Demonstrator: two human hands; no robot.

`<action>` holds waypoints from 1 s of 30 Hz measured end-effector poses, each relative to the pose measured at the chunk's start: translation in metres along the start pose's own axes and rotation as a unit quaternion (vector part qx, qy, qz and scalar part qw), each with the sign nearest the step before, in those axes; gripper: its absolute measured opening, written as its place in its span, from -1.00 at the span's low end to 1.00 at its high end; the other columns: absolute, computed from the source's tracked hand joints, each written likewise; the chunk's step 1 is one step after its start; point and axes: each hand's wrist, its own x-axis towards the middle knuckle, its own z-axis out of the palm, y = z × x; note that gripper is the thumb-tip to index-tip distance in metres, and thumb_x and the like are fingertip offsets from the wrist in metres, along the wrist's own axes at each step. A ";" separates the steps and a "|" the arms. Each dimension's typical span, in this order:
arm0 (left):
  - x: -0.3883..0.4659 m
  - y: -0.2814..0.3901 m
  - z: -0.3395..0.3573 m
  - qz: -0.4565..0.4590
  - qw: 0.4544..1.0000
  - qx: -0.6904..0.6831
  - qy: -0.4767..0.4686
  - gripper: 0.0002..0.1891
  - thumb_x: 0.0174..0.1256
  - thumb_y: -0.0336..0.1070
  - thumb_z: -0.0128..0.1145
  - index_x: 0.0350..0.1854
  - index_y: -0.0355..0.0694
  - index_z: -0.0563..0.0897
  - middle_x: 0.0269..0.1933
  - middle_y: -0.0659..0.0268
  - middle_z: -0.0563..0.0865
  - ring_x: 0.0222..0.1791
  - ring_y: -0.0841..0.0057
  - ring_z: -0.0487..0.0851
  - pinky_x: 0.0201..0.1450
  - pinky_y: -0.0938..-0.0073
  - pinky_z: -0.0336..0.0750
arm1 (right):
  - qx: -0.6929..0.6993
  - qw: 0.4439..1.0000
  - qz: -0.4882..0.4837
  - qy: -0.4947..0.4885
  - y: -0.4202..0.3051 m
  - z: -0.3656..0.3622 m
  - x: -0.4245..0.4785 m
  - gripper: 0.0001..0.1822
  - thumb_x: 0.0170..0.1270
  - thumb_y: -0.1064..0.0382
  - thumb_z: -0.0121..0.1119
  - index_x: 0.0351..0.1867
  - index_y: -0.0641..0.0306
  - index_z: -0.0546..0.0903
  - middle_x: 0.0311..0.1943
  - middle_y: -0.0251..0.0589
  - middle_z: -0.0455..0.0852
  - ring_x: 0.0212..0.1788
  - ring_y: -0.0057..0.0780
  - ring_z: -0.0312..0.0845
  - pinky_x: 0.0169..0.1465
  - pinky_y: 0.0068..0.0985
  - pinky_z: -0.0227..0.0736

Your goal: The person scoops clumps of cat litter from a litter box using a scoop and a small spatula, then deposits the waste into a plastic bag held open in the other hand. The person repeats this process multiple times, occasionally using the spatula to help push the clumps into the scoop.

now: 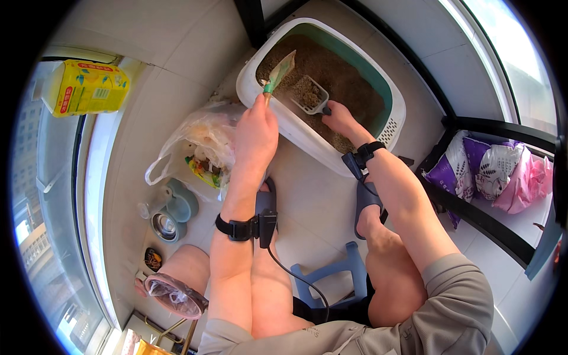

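A white-rimmed cat litter box (288, 120) with a green inside holds brown litter (341, 80). My left hand (257, 128) grips the handle of a small spatula-like tool (279, 73) with a green collar; its flat blade points up over the box's near-left part. My right hand (341, 119) is closed on the dark handle of a slotted litter scoop (323, 103), which lies low over the litter with clumps in it. Left of my left forearm, an open clear plastic bag (177, 137) with waste inside stands on the floor, near the box.
At the left are a grey-blue pet bowl set (183, 206), a pink lined bin (188, 270) and a yellow package (93, 88) on the sill. Purple and white bags (492, 164) lie behind a black frame (479, 222) at right. A blue stool (328, 270) is beneath me.
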 end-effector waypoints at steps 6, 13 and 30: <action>0.001 -0.001 -0.002 0.016 0.999 -0.014 0.038 -0.59 0.39 -0.22 -0.08 0.21 -0.29 0.47 -0.12 -0.10 0.64 -0.09 -0.02 0.60 -0.05 0.10 0.49 | 0.107 0.994 -0.033 0.009 0.002 -0.004 -0.006 -0.74 0.03 0.33 0.20 -0.22 0.37 0.53 -0.35 0.05 0.64 -0.24 -0.14 0.56 -0.15 -0.31 0.43; 0.000 0.003 -0.005 0.032 0.997 -0.021 0.066 -0.63 0.37 -0.28 -0.01 0.15 -0.34 0.52 -0.15 -0.13 0.66 -0.11 0.00 0.62 -0.08 0.16 0.50 | 0.136 0.990 -0.038 0.001 -0.014 -0.007 -0.007 -0.76 0.07 0.34 0.17 -0.22 0.38 0.53 -0.41 -0.03 0.63 -0.31 -0.30 0.54 -0.19 -0.35 0.43; -0.006 -0.001 -0.013 -0.005 0.996 -0.085 0.016 -0.60 0.37 -0.20 -0.11 0.15 -0.27 0.52 -0.20 0.02 0.68 -0.18 0.03 0.62 -0.12 0.10 0.48 | 0.040 0.998 -0.038 -0.010 -0.028 -0.037 -0.025 -0.68 0.03 0.35 0.19 -0.12 0.33 0.56 -0.28 0.05 0.67 -0.17 -0.11 0.61 -0.09 -0.30 0.47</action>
